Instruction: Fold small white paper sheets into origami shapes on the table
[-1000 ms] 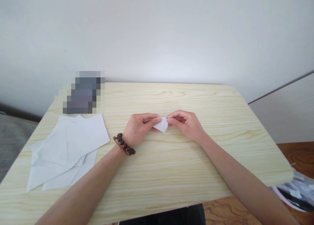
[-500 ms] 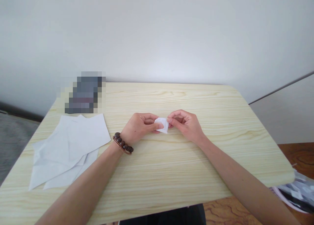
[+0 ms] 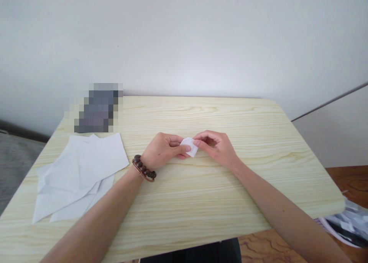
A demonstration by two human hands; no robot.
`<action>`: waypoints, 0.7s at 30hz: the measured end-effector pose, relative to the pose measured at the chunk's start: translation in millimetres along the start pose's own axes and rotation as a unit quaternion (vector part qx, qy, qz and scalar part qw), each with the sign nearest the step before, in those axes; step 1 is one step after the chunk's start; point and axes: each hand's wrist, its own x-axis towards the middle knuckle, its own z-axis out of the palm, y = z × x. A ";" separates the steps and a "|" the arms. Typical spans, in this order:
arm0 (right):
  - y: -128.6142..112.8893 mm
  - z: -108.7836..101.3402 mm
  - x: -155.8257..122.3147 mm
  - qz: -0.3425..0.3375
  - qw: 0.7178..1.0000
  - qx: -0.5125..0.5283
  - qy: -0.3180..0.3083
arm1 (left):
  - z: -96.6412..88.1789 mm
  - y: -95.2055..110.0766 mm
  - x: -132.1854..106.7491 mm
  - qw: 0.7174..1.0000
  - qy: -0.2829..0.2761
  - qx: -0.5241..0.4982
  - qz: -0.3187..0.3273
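Note:
A small folded piece of white paper [image 3: 190,145] is pinched between both my hands over the middle of a light wooden table [image 3: 201,201]. My left hand [image 3: 163,151], with a dark bead bracelet [image 3: 144,168] on the wrist, grips the paper's left side with closed fingers. My right hand [image 3: 216,147] holds the paper's right side, thumb and forefinger pressed on it. Both hands rest low on the table top.
Several loose white paper sheets [image 3: 79,175] lie in a pile on the table's left side. A blurred dark object [image 3: 97,109] sits at the back left. A white wall rises behind. A bin with scraps [image 3: 346,221] stands on the floor at the right.
The hands have drawn slightly closer and lower, and the small paper has been pressed and turned a little between the fingers. The paper pile has not moved.

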 end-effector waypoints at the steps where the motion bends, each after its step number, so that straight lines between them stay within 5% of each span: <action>1: -0.8 -0.2 0.4 0.001 1.000 0.000 0.000 | 0.8 0.4 -0.1 1.000 0.000 0.003 0.004; 8: -2.4 -0.7 1.2 0.006 1.000 0.020 -0.011 | 5.4 0.0 -1.0 0.996 0.041 0.062 0.039; 21: 1.5 1.5 0.1 0.011 0.998 0.047 0.028 | 7.2 0.0 -1.3 0.993 0.024 0.102 0.057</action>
